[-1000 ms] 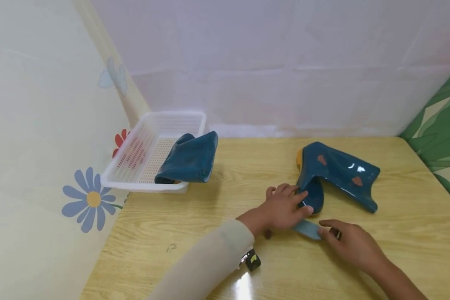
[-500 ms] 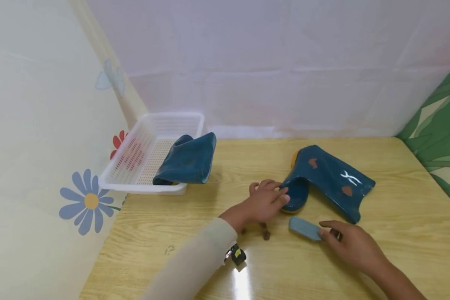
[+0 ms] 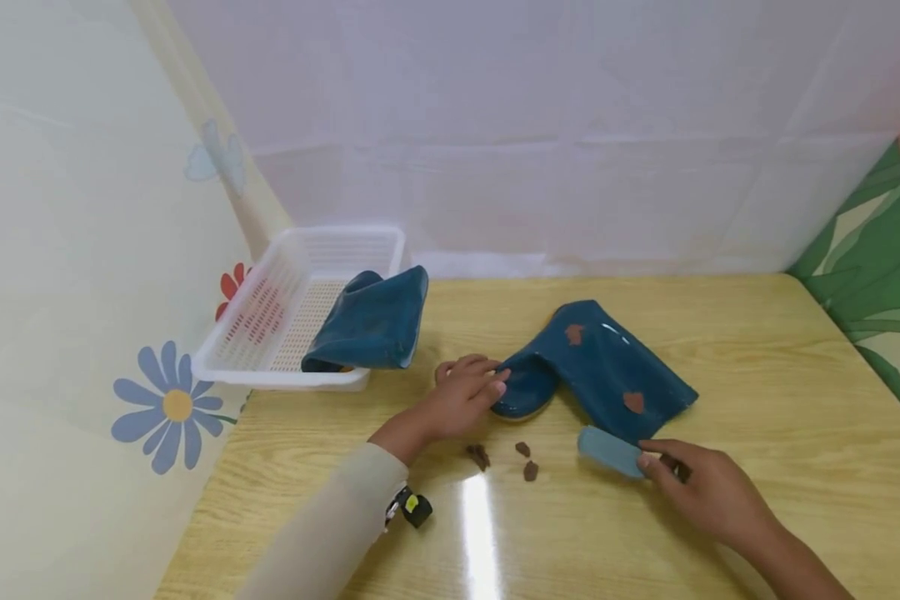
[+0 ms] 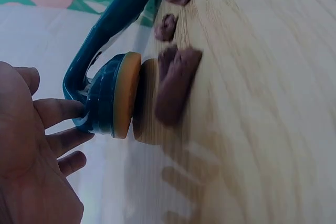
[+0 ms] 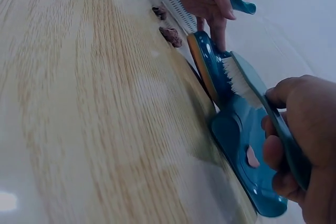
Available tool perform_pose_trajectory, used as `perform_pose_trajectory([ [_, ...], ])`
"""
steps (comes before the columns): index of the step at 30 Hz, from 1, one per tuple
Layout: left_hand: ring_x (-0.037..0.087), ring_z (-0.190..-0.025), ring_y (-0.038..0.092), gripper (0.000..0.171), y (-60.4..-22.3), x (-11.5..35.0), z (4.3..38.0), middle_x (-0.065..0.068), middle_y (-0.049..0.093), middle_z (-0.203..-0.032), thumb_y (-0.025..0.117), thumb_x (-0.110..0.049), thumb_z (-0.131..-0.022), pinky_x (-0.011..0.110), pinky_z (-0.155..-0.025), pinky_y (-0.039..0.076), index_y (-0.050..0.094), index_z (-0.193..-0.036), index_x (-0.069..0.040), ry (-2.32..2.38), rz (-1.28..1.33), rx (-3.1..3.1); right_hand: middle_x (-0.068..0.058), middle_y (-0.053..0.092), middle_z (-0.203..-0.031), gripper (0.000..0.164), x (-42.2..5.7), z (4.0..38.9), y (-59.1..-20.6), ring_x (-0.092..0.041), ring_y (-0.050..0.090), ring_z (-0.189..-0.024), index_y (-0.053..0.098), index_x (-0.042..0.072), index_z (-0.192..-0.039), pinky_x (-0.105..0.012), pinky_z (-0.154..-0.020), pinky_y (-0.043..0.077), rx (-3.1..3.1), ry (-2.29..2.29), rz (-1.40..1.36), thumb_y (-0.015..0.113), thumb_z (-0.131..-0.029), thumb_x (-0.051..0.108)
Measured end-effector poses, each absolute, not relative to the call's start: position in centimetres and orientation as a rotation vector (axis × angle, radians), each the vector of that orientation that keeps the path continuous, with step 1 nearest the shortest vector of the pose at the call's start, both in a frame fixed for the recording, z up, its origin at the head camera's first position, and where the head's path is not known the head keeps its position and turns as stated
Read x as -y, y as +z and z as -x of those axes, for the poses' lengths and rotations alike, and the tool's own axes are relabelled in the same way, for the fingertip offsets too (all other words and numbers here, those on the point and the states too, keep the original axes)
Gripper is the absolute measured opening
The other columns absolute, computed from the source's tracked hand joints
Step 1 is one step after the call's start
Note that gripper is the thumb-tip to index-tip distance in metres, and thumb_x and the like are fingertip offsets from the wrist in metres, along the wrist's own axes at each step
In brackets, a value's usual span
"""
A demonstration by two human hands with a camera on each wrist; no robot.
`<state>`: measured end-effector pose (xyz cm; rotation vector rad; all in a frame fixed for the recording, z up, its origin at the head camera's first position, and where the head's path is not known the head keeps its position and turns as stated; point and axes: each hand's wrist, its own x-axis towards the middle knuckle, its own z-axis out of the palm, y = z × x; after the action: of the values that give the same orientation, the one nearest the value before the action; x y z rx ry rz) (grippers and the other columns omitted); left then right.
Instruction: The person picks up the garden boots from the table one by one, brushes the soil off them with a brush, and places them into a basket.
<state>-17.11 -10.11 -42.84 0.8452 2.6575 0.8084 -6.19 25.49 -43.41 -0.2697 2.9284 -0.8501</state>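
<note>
My left hand (image 3: 465, 400) holds the toe of a dark teal rain boot (image 3: 615, 367) with its fingertips. The boot's orange sole edge (image 4: 126, 95) faces the tabletop, and its shaft slants away to the right with brown patches on it. My right hand (image 3: 712, 496) grips the handle of a blue-grey brush (image 3: 611, 452), whose white bristles (image 5: 240, 82) show in the right wrist view. In the head view the brush head is beside the shaft's near edge. Several brown clay-like lumps (image 3: 531, 471) lie on the table nearer me than the boot.
A white plastic basket (image 3: 285, 379) stands at the back left of the wooden table (image 3: 810, 433). A second teal boot (image 3: 375, 321) lies in it, its shaft sticking out over the right rim. A painted wall borders the left side.
My left hand has moved left, and the boot has slid and turned with it. Brown lumps beneath the arm have come into sight. The right hand and brush have barely moved.
</note>
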Motion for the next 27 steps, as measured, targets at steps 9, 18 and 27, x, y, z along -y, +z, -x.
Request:
perform_pose_trajectory([
  [9, 0.035, -0.150, 0.020, 0.048, -42.6, 13.3, 16.3, 0.017, 0.040, -0.158, 0.040, -0.035, -0.112, 0.058, -0.118, 0.017, 0.053, -0.149, -0.006, 0.922, -0.815, -2.665, 0.010, 0.065, -0.082, 0.036, -25.9, 6.3, -42.9, -0.010, 0.055, -0.071, 0.075, 0.011, -0.123, -0.028, -0.060, 0.044, -2.986, -0.887, 0.265, 0.064, -0.103, 0.038],
  [18, 0.035, -0.147, 0.025, 0.027, -41.2, 9.0, 15.3, 0.010, 0.039, -0.157, 0.056, -0.032, -0.105, 0.058, -0.114, 0.024, 0.074, -0.123, -0.023, 0.384, -1.205, -2.965, 0.004, 0.069, -0.088, 0.032, -26.2, 6.1, -43.1, -0.013, 0.056, -0.074, 0.075, 0.009, -0.122, -0.029, -0.062, 0.046, -3.022, -0.918, 0.247, 0.064, -0.103, 0.032],
  [27, 0.034, -0.155, -0.006, 0.058, -41.4, 3.5, 15.2, 0.001, 0.003, -0.172, 0.076, -0.064, -0.084, 0.056, -0.119, 0.014, 0.066, -0.136, -0.039, -0.179, -1.315, -2.713, 0.002, 0.071, -0.086, 0.024, -26.3, 6.0, -43.4, -0.005, 0.057, -0.069, 0.076, 0.005, -0.115, -0.025, -0.057, 0.047, -3.110, -1.042, 0.267, 0.068, -0.101, 0.023],
])
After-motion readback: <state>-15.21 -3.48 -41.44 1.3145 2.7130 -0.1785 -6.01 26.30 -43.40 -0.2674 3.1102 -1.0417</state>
